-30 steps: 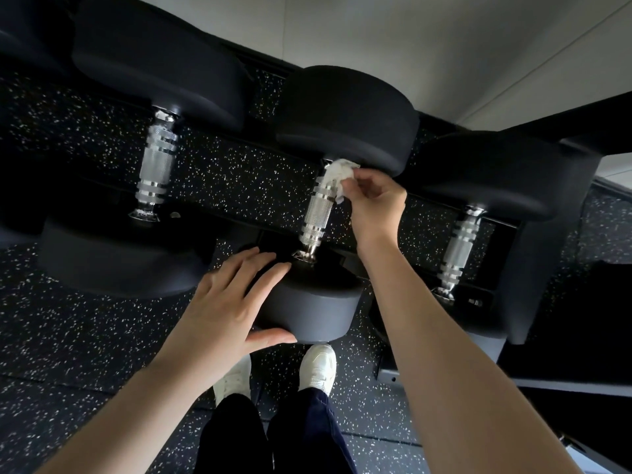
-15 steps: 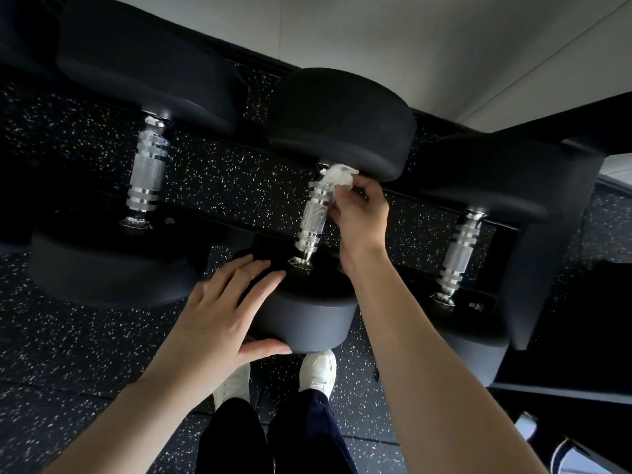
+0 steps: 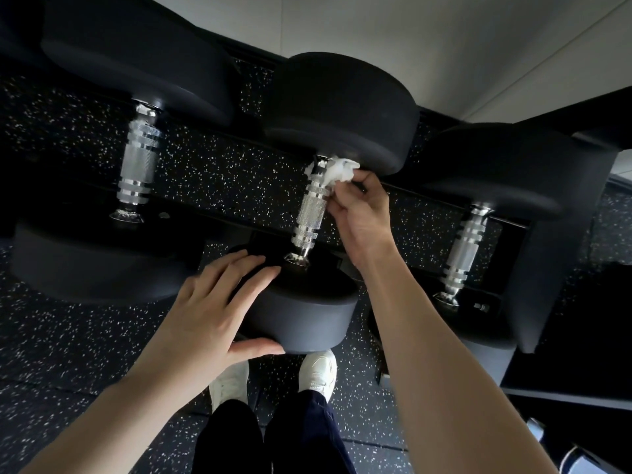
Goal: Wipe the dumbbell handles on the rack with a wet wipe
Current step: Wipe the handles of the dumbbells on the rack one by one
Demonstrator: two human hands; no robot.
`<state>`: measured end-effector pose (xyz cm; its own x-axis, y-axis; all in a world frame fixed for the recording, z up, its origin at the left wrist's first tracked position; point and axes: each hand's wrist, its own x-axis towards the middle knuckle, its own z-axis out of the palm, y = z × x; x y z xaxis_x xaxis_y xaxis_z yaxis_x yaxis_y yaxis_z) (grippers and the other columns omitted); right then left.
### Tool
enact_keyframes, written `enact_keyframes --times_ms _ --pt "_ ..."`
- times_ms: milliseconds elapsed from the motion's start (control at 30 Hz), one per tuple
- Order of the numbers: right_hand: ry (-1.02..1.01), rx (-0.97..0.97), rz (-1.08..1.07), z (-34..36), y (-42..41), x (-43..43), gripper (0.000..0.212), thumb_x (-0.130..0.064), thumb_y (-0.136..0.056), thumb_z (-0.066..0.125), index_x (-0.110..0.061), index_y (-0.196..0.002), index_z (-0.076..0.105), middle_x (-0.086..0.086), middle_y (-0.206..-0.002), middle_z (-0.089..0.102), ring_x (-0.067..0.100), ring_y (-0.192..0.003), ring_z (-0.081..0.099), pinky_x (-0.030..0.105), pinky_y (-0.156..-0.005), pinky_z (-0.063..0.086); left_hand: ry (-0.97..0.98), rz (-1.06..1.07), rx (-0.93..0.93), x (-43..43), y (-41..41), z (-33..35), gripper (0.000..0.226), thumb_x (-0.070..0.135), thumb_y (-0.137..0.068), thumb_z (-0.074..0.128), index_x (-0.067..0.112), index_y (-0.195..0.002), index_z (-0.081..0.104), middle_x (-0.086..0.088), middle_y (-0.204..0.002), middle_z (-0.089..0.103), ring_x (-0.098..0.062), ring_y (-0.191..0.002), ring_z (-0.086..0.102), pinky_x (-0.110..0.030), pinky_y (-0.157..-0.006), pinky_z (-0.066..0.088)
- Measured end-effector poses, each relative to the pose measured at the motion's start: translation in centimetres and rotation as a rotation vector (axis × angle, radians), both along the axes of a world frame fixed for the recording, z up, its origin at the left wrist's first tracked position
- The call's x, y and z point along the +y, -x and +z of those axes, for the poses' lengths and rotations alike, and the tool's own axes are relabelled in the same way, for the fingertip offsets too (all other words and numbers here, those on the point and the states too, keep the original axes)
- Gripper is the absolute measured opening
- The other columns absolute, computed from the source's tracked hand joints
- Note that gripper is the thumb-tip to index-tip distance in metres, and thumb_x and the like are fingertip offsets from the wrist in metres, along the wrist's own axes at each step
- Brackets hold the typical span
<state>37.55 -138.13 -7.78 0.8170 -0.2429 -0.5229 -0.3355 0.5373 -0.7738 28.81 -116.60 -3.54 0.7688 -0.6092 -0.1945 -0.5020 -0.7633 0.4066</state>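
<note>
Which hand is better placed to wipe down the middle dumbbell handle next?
The right hand: it pinches the wet wipe against the top of the middle handle. The left hand rests on the near weight.

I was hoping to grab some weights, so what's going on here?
A person is wiping dumbbells on a rack. Their right hand pinches a crumpled wet wipe against the far end of the middle handle, close under the far head. Their left hand rests flat on that dumbbell's near head. The left handle and the right handle are untouched by either hand.
</note>
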Motion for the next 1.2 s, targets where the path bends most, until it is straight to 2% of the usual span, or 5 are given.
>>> enact_keyframes --times_ms 300,500,633,900,1200 --pt "0.030 -0.049 0.043 0.0 0.4 -0.3 0.023 0.012 -0.089 0.048 -0.008 -0.079 0.050 0.004 -0.066 0.064 0.017 -0.072 0.062 0.043 -0.088 0.051 0.010 0.002 -0.035 0.1 0.1 -0.2 0.081 0.072 -0.080 0.037 0.014 -0.137 0.043 -0.007 -0.135 0.051 -0.027 -0.127 0.044 -0.047 -0.086 0.050" --pt "-0.042 0.011 0.011 0.9 0.4 0.0 0.015 0.003 -0.091 0.050 -0.007 -0.080 0.049 0.019 -0.087 0.056 0.032 -0.090 0.057 0.048 -0.095 0.046 0.009 0.010 -0.023 0.0 0.2 0.0 0.081 0.072 -0.080 0.036 0.015 -0.137 0.043 -0.006 -0.135 0.051 -0.026 -0.128 0.043 -0.047 -0.085 0.051" --pt "0.066 -0.008 0.001 0.8 0.1 0.4 0.019 -0.008 -0.092 0.057 -0.009 -0.074 0.050 0.014 -0.081 0.057 0.029 -0.084 0.057 0.044 -0.086 0.051 0.008 0.008 -0.025 0.0 0.2 0.1 0.081 0.072 -0.080 0.036 0.015 -0.137 0.043 -0.006 -0.135 0.052 -0.026 -0.128 0.043 -0.047 -0.085 0.050" --pt "0.037 -0.037 0.022 -0.1 0.8 0.1 0.026 0.002 -0.090 0.056 -0.011 -0.070 0.046 0.000 -0.058 0.055 0.009 -0.058 0.053 0.041 -0.081 0.046 0.017 0.010 -0.041 0.0 0.2 -0.2 0.081 0.072 -0.081 0.035 0.013 -0.136 0.044 -0.007 -0.134 0.052 -0.027 -0.127 0.045 -0.047 -0.082 0.051" --pt "0.120 -0.021 0.195 -0.3 2.2 -1.0 0.032 0.011 -0.085 0.055 -0.011 -0.063 0.046 0.004 -0.067 0.062 0.011 -0.064 0.060 0.031 -0.079 0.053 0.021 0.019 -0.032 0.1 0.3 -0.1 0.082 0.072 -0.080 0.036 0.014 -0.138 0.043 -0.006 -0.137 0.050 -0.027 -0.129 0.043 -0.049 -0.087 0.050"
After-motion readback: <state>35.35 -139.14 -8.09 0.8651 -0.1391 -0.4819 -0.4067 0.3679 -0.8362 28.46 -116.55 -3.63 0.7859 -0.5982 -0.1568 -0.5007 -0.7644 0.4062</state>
